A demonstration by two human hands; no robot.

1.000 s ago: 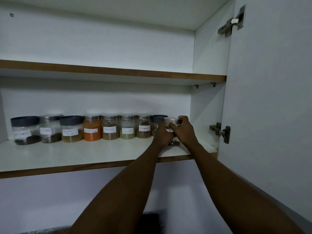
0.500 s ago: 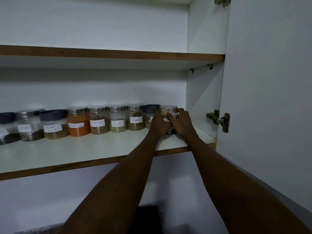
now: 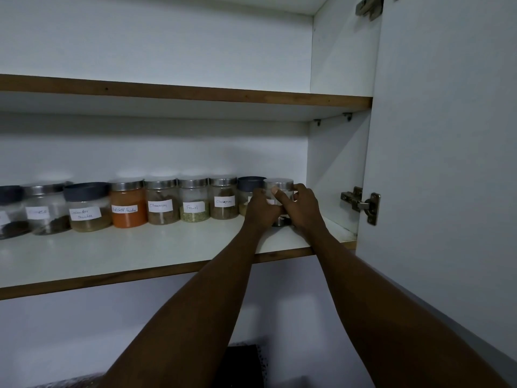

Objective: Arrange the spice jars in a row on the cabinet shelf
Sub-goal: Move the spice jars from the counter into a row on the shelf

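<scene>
A row of several labelled spice jars stands along the back of the white cabinet shelf (image 3: pixel 140 253); among them are an orange chilli powder jar (image 3: pixel 128 204), a cinnamon jar (image 3: pixel 162 202) and a fennel jar (image 3: pixel 194 200). At the row's right end a clear jar with a silver lid (image 3: pixel 279 185) stands on the shelf next to a dark-lidded jar (image 3: pixel 249 184). My left hand (image 3: pixel 261 207) and my right hand (image 3: pixel 300 207) both grip the silver-lidded jar from either side, hiding most of its body and label.
The open cabinet door (image 3: pixel 447 163) stands at the right with a metal hinge (image 3: pixel 362 203) beside my right hand. An upper shelf (image 3: pixel 195 93) runs above the jars. The cabinet's right wall (image 3: pixel 333 175) is close to the held jar.
The silver-lidded jar has come down from a little above the shelf onto it at the row's right end. Both hands stay on it. The view has shifted.
</scene>
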